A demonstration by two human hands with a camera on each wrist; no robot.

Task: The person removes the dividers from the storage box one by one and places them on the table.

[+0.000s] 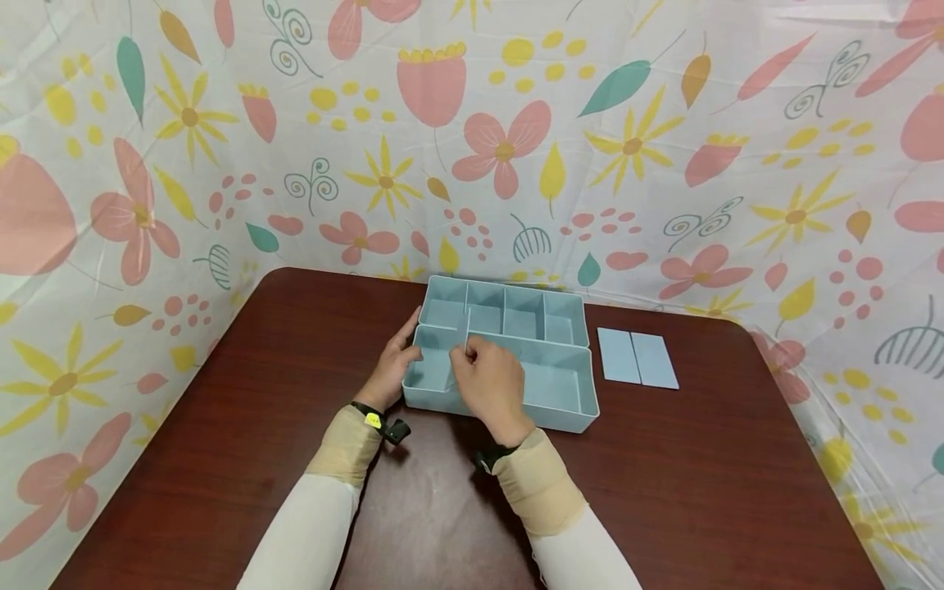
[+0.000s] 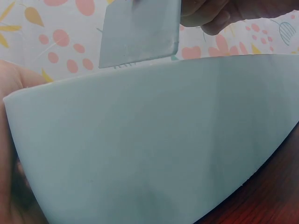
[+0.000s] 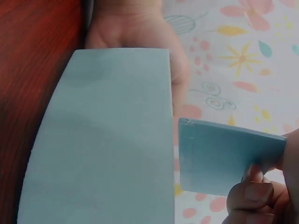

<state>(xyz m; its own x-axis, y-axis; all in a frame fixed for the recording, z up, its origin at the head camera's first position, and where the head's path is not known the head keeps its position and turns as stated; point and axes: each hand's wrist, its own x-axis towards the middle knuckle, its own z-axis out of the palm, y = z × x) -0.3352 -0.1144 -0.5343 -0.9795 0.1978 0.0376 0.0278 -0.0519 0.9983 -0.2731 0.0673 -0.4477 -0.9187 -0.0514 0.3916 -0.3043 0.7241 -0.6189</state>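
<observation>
A light blue storage box (image 1: 542,416) stands at the front of the pair on the table. At its left end my left hand (image 1: 385,373) holds the wall, thumb over the rim and fingers along the outside. My right hand (image 1: 492,381) pinches a thin light blue divider panel (image 3: 219,156) over the left part of this box. The panel (image 2: 140,35) is upright, and its lower edge shows just above the rim in the left wrist view. Parts of the box's inside are hidden behind the right hand.
Directly behind stands a second light blue box (image 1: 565,313), split by upright dividers into several compartments. Two flat light blue panels (image 1: 619,356) lie side by side on the brown table (image 1: 708,475) to the right. A flower-printed cloth (image 1: 509,221) hangs behind the table.
</observation>
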